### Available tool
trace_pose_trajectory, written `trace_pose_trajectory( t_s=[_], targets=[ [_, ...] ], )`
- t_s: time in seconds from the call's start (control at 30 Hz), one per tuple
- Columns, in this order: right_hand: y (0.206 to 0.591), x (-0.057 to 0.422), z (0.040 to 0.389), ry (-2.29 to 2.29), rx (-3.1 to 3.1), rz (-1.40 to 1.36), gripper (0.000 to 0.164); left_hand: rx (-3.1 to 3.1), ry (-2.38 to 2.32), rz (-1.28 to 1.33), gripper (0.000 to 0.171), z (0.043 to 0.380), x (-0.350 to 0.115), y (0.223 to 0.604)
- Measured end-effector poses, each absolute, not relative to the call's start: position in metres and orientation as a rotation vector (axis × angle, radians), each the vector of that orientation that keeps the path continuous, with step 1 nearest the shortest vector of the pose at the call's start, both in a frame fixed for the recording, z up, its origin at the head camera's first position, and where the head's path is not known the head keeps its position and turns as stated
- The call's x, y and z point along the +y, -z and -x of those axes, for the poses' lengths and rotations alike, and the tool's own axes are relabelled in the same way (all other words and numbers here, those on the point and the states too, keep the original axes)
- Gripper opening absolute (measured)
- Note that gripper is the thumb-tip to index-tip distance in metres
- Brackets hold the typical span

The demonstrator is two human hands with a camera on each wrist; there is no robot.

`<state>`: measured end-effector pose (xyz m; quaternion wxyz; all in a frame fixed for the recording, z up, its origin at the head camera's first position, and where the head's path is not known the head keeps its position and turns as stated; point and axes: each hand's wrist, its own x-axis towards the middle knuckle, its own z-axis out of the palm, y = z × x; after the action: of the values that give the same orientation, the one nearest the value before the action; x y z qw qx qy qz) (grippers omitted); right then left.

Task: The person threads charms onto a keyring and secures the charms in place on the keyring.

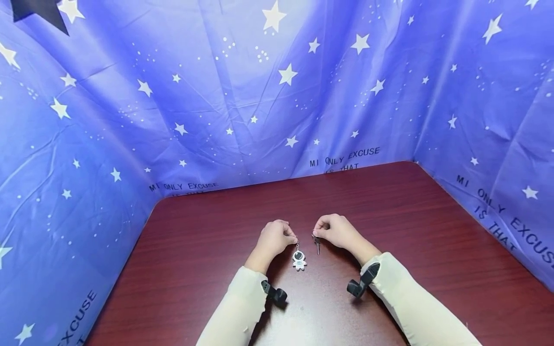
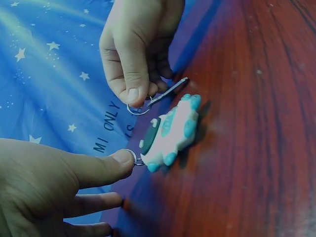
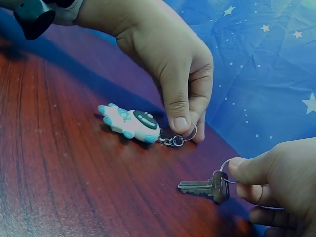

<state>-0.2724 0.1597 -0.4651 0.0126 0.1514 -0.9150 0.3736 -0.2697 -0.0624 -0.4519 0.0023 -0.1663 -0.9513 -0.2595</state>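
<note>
L hand (image 1: 274,238) pinches astronaut charm's (image 1: 299,262) split ring (image 3: 196,130), R hand (image 1: 339,230) the key's (image 3: 217,186) ring (image 2: 137,114), fingers (image 3: 200,94) near-closed; charm prob. light, key stiff & slick, best held at rings

The head view looks forward and down from above; close wrist views, facing inward, share both hands (image 1: 274,238) (image 1: 339,231).

The key (image 1: 318,247) is too small in the head view to show detail
</note>
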Motion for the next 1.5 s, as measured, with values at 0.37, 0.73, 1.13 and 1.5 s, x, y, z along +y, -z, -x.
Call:
trace_pose_trajectory(
  t_s=[0.37,0.73,1.13,1.5],
  targets=[
    [0.463,0.165,0.274,-1.494,-2.712,-0.402,0.008,-2.920,1.346,0.536,0.008,0.273,-0.066,0.450],
    [0.449,0.160,0.271,-1.897,-2.533,-0.339,0.011,-2.777,1.830,0.486,0.010,0.273,-0.065,0.451],
    [0.434,0.157,0.274,-2.076,-2.297,-0.400,0.015,-2.490,2.198,0.500,0.016,0.272,-0.070,0.441],
    [0.419,0.153,0.273,-2.248,-2.133,-0.394,0.016,-2.214,2.177,0.558,0.021,0.274,-0.068,0.424]
  ],
)
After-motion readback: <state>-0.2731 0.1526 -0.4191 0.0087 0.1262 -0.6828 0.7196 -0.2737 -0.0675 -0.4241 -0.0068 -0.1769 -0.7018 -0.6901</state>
